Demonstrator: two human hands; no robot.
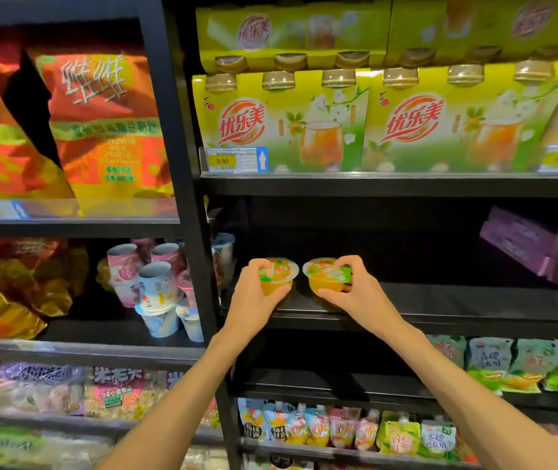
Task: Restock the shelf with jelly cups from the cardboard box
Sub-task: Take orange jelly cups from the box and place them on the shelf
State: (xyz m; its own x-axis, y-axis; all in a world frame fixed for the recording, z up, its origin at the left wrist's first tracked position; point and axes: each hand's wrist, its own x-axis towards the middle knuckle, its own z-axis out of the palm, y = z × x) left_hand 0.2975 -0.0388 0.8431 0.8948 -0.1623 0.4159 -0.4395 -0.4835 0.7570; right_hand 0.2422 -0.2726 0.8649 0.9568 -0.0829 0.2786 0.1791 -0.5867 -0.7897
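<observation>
Two bare hands reach to a black metal shelf (440, 300), each gripping one orange jelly cup with a printed foil lid: the left hand (254, 296) curls its fingers round the left jelly cup (279, 274), the right hand (352, 290) round the right jelly cup (326, 274), the two cups just beside each other at the shelf's front left. At 12 o'clock stand yellow-green cardboard drink multipacks (281, 120) above a yellow price tag (235, 160). At 9 o'clock lie pale stacked paper cups (159, 286); at 2 o'clock, pink boxes (521, 239); at 6 o'clock, colourful drink pouches (318, 429).
</observation>
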